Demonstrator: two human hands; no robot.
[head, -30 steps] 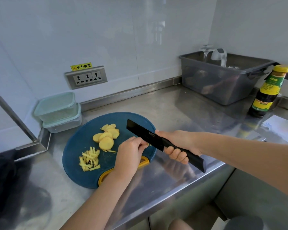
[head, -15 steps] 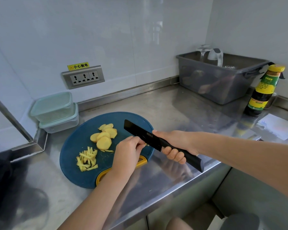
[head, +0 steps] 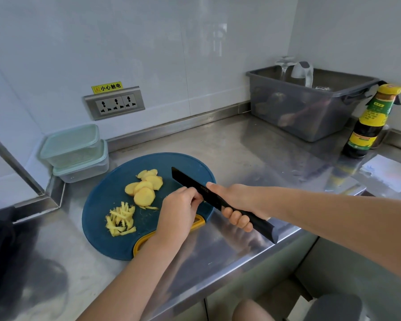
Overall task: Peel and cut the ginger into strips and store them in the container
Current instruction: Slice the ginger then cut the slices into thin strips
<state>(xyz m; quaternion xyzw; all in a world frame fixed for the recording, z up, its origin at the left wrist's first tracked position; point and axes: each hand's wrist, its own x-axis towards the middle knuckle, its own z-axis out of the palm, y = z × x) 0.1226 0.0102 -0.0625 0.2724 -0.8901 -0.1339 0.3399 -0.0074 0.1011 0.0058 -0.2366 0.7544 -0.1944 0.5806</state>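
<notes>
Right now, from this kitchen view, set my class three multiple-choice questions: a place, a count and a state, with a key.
1. Where do the ginger strips lie?
A. On the blue cutting board, nearer the person than the ginger slices
B. In the grey tub
C. Inside a container

2. How many lidded containers are stacked in the corner?
A. One
B. Two
C. Four

3. What is the right hand doing?
A. Resting flat on the counter
B. Gripping the black knife
C. Holding the bottle

Key: 1 A, the strips sit on the board's near left part. 2 B, one sits atop the other. 3 B, its fingers curl round the handle.
</notes>
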